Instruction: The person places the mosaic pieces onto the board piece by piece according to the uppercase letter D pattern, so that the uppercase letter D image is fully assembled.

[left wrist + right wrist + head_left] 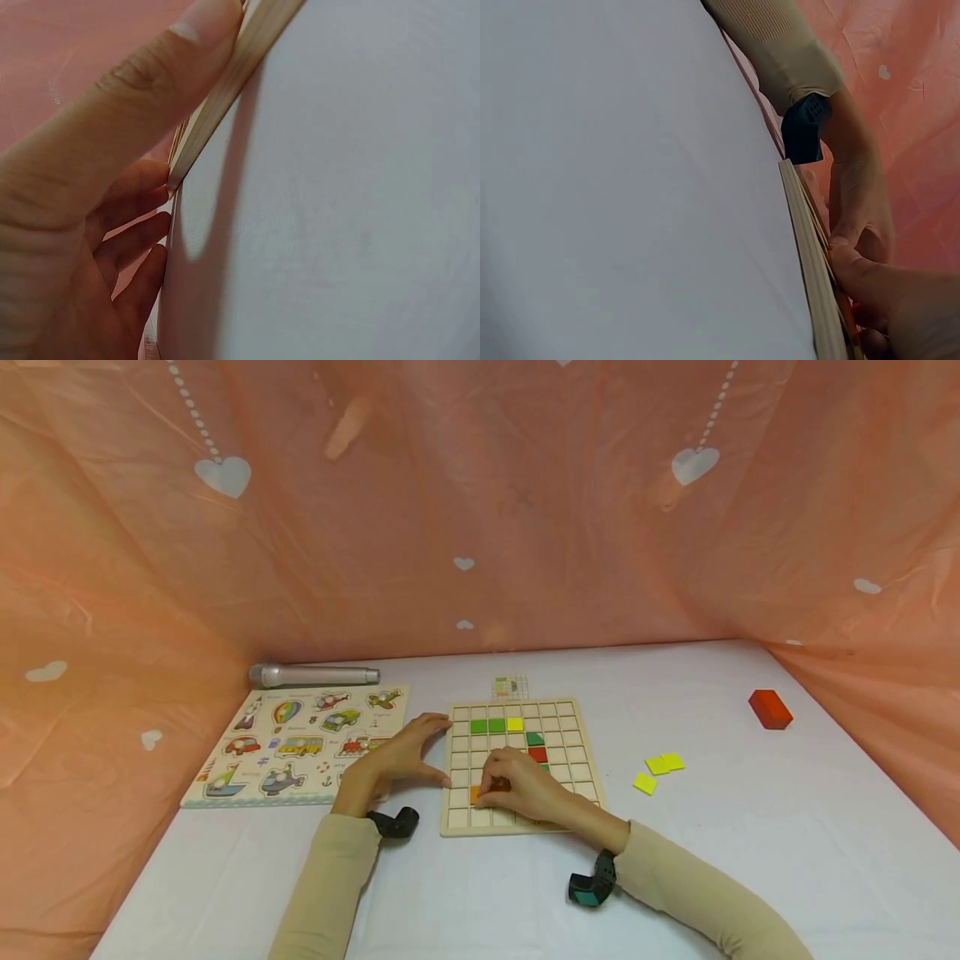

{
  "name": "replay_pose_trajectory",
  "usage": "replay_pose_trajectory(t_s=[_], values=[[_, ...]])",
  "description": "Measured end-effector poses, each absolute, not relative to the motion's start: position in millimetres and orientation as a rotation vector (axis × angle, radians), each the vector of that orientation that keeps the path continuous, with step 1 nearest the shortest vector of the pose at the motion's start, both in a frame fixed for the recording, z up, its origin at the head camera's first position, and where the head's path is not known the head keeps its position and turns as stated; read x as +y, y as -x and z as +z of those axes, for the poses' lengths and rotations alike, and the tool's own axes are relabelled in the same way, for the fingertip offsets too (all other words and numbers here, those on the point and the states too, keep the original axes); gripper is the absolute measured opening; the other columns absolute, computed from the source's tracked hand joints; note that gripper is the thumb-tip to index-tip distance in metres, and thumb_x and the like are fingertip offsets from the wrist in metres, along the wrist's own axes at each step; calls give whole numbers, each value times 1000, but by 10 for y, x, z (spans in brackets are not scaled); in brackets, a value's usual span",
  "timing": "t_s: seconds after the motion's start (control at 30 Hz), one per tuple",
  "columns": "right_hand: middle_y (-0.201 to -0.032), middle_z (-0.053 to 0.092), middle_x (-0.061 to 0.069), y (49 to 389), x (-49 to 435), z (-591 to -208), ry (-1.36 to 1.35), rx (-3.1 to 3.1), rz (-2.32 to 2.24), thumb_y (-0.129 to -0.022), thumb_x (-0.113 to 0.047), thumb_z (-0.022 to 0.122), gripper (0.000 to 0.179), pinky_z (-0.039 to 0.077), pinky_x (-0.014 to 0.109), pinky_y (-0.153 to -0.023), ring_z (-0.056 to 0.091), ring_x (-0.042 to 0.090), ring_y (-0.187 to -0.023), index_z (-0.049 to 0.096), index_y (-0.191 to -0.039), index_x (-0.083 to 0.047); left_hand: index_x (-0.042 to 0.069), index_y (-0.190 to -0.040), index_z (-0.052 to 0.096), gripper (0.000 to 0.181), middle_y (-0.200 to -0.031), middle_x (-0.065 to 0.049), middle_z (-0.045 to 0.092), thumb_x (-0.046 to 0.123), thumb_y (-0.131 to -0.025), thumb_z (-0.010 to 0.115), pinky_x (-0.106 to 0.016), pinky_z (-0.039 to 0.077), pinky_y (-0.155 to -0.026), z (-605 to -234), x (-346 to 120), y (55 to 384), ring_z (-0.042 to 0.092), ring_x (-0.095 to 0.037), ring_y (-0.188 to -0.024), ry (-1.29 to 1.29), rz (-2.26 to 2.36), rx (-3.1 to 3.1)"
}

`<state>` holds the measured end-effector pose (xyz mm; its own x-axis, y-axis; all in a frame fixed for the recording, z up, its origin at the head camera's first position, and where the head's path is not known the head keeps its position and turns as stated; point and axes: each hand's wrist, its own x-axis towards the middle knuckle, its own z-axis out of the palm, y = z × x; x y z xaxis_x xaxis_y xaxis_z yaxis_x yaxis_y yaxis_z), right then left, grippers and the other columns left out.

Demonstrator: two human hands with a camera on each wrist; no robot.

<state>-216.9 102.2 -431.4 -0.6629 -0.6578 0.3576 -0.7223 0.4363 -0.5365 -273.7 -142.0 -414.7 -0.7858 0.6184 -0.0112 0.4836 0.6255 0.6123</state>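
A wooden grid board (552, 724) lies on the white table. My left hand (402, 753) steadies its left edge, thumb and fingers spread against the side; the left wrist view has the thumb right at the wooden edge (217, 101). Over the board's lower left cells, my right hand (521, 785) has curled fingers and pinches at an orange tile (474, 795), which the fingertips partly cover. Two green tiles (487, 726) and a yellow tile (514, 724) sit in an upper row. A red tile (537, 754) and green corner-cut pieces (534, 739) lie beside the right hand, partly hidden.
Several loose yellow tiles (657, 765) lie right of the board, and a red block (770, 709) farther right. A small pattern card (510, 687) is behind the board. At left are a vehicle puzzle board (300, 727) and a silver microphone (315, 676). Orange curtain (480, 527) surrounds the table.
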Motion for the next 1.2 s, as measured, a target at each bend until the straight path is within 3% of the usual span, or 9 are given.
replay_pose_trajectory(t_s=[0.13, 0.33, 0.53, 0.6, 0.77, 0.97, 1.2], values=[[-84, 56, -12, 2170, 1055, -4252, -1233, -2632, 1074, -79, -29, 74, 10, 42, 19, -67, 48, 5, -78, 68, -80, -22, 2, -140, 37, 97, -147, -12, 30, 35, -63, 86, -46, 20, -113, -4136, -1410, 2729, 22, -29, -138, -891, 911, 2626], [-90, 62, -1, 2238, 1263, -4132, -1182, -2545, 1205, -81, -21, 72, 19, 49, 23, -66, 54, 12, -79, 67, -97, -12, 2, -140, 38, 96, -147, -12, 30, 35, -63, 86, -45, 20, -113, -4130, -1396, 2728, 23, -28, -138, -888, 912, 2620], [-93, 65, 13, 2295, 1665, -4016, -1126, -2401, 1266, -78, -7, 73, 22, 53, 38, -67, 58, 25, -78, 66, -98, -2, 1, -140, 37, 97, -147, -13, 29, 34, -63, 86, -45, 20, -113, -4150, -1400, 2740, 23, -29, -137, -901, 882, 2627], [-92, 65, 12, 2238, 1789, -3911, -1079, -2407, 1243, -76, -2, 74, 23, 53, 38, -69, 58, 22, -78, 66, -98, 0, 1, -140, 37, 97, -148, -14, 29, 34, -63, 86, -45, 19, -113, -4158, -1402, 2746, 22, -30, -138, -899, 877, 2627], [-93, 64, 11, 2078, 2138, -3682, -1022, -2440, 1153, -71, 6, 75, 29, 51, 30, -73, 54, 11, -82, 65, -98, 2, 2, -141, 36, 98, -148, -13, 28, 36, -63, 85, -46, 20, -113, -4160, -1409, 2740, 22, -29, -138, -895, 880, 2629], [-100, 64, 13, 2100, 2685, -3751, -926, -2525, 1089, -70, 4, 77, 33, 48, 21, -82, 55, 8, -89, 65, -102, 1, 2, -141, 36, 98, -148, -13, 29, 36, -63, 85, -45, 21, -112, -4168, -1429, 2741, 22, -29, -138, -904, 861, 2645], [-109, 63, 5, 2145, 3256, -3950, -803, -2691, 1095, -78, -7, 74, 32, 41, 10, -87, 55, 15, -98, 65, -109, -5, 4, -142, 35, 99, -149, -11, 28, 38, -63, 85, -44, 20, -113, -4168, -1429, 2738, 21, -28, -138, -871, 865, 2641]])
